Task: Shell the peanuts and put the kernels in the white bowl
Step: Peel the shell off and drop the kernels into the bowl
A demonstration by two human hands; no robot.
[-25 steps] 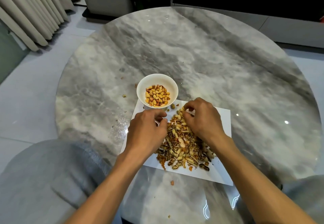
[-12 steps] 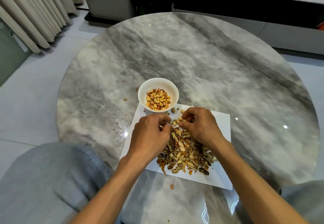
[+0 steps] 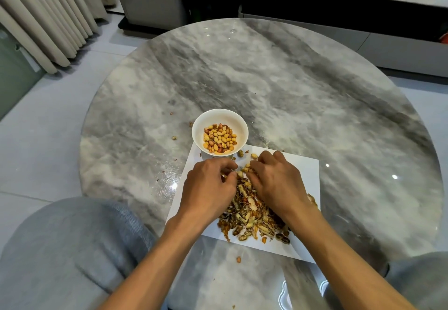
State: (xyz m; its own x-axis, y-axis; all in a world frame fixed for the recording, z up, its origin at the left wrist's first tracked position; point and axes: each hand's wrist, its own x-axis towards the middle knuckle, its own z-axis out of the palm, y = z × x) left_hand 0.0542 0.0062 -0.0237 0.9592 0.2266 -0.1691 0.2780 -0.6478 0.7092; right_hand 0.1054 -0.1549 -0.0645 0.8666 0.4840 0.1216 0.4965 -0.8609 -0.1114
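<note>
Both hands, the left hand [image 3: 208, 188] and right hand [image 3: 276, 183], hovered curled over the peanut shell pile [image 3: 252, 215] on the white paper [image 3: 305, 171], apparently pinching a peanut between them, close beside the kernel-filled white bowl [image 3: 242, 125] for short drops.

Most of the round marble table [image 3: 303, 86] past the white bowl [image 3: 238, 125] is bare, so there's lots of room on the far and right sides. The tight spot is near the front: both hands sit over the shell pile [image 3: 252, 215] on the white paper [image 3: 308, 176], with the bowl just beyond the left hand [image 3: 208, 188]. Loose kernels [image 3: 254, 156] lie between the bowl and the right hand [image 3: 278, 183].
</note>
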